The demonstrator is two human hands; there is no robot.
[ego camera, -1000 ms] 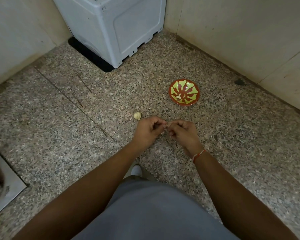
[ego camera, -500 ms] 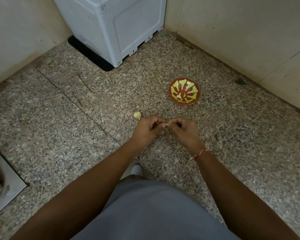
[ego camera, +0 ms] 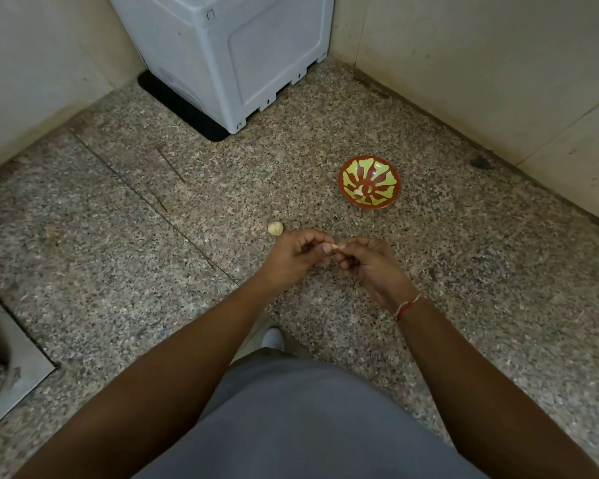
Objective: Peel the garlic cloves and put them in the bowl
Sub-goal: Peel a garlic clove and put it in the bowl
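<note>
Both hands meet over the speckled floor. My left hand (ego camera: 296,255) and my right hand (ego camera: 367,262) pinch one small garlic clove (ego camera: 337,246) between their fingertips; only its pale tip shows. A piece of unpeeled garlic (ego camera: 275,228) lies on the floor just left of my left hand. The red bowl with a green pattern (ego camera: 386,169) stands beyond the hands to the right, with a pale clove (ego camera: 358,192) inside it.
A grey plastic appliance (ego camera: 229,53) stands in the far corner between cream tiled walls (ego camera: 498,63). A metal floor plate (ego camera: 11,361) lies at the left edge. My grey-clad lap (ego camera: 291,420) fills the bottom.
The hands have stayed together on the clove, shifting only slightly; a bit more of the clove shows between the fingertips now.
</note>
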